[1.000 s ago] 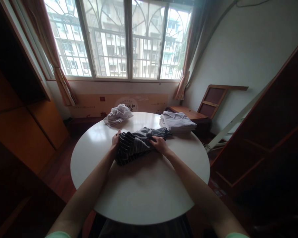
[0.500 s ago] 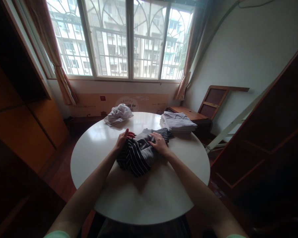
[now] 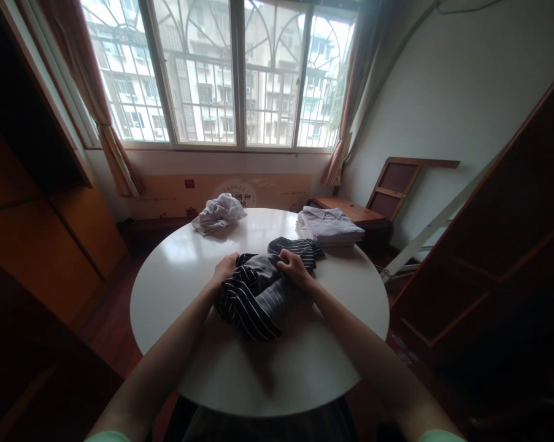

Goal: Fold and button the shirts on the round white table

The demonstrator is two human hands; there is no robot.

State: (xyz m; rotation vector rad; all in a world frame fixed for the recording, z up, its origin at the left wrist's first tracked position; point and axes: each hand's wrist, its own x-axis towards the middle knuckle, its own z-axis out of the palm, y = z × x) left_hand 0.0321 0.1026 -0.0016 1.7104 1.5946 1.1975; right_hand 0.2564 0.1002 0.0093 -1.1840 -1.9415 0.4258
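On the round table (image 3: 203, 374), both hands gripping striped shirt (image 3: 253, 294), arms outstretched

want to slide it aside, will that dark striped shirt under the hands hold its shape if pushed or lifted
Probably not. The striped shirt lies bunched in soft folds, so it would likely sag if lifted. A loose part trails beyond the right hand, so a push may drag it unevenly. On the glossy white table it should slide easily.

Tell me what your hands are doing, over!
Left hand and right hand both gripping the striped shirt, bunched on the white table. Crumpled white cloth and folded shirts lie beyond, apart.
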